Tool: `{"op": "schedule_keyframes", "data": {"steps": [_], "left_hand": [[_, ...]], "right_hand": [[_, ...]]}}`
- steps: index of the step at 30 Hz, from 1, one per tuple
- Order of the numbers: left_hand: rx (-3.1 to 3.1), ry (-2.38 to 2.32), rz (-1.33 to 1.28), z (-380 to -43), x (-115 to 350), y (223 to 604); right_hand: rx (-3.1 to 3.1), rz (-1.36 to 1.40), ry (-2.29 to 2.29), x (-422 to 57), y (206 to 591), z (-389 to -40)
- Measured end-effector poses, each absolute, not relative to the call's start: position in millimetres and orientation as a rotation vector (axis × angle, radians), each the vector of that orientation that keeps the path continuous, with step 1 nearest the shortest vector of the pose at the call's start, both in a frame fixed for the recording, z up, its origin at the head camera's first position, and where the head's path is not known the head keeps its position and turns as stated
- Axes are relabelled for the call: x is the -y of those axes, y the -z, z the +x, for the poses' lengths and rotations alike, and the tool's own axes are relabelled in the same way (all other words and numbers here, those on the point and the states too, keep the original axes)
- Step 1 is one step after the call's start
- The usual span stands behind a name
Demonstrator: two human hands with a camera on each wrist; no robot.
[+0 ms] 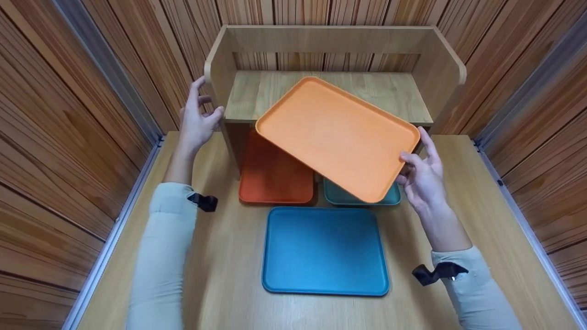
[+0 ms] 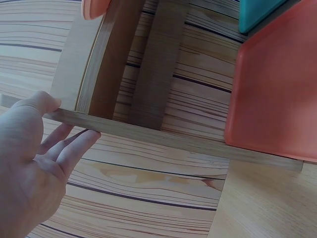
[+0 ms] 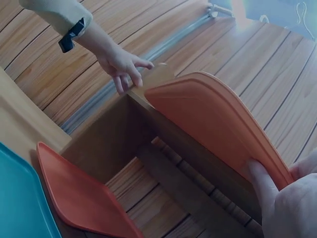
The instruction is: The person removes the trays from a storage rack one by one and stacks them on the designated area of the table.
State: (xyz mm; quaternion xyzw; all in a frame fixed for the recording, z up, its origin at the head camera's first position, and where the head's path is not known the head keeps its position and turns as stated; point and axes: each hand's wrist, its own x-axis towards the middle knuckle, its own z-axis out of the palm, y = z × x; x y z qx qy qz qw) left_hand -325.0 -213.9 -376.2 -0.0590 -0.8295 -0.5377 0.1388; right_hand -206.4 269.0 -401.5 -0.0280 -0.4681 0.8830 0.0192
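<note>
Grips the orange tray (image 1: 339, 137) with the right hand (image 1: 424, 178), pinching its right end between thumb and fingers. Holds it aslant in the air, well over toward the middle between the hands, with its far edge overlapping the shelf (image 1: 247, 98) in the head view; cannot tell whether in contact with the shelf there. Holds the shelf's left side panel lightly with the left hand (image 1: 197, 126), fingers spread apart, with the panel's edge between thumb and fingertips.

Can make out the red tray (image 1: 277, 178) between the hands, partly under the shelf and nearer the left hand, poking out at the front. Likewise shows the green tray (image 1: 337, 195) nearer the right hand, also poking out and partly hidden by the orange tray. Has the blue tray (image 1: 325, 252) flat on the desk (image 1: 234, 266), between the forearms, closer to the person than either hand and just in front of the red and green trays. Wears pale sleeves (image 1: 160, 247) and, behind each hand, black straps (image 1: 435, 273).
</note>
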Motion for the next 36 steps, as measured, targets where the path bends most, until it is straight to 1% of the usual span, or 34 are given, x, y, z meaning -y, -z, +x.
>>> {"op": "schedule_keyframes", "data": {"steps": [16, 27, 36], "left_hand": [[2.369, 1.523, -0.194, -327.4, 214.4, 378.6], [2.378, 1.562, -0.195, -325.7, 214.9, 375.9], [2.367, 1.574, -0.213, -326.8, 214.6, 377.3]], "right_hand": [[1.577, 0.062, -2.754, -294.0, 406.9, -211.6], [1.776, 0.261, -2.756, -299.9, 408.9, -206.5], [1.825, 0.402, -2.816, -302.9, 416.3, -206.0]]}}
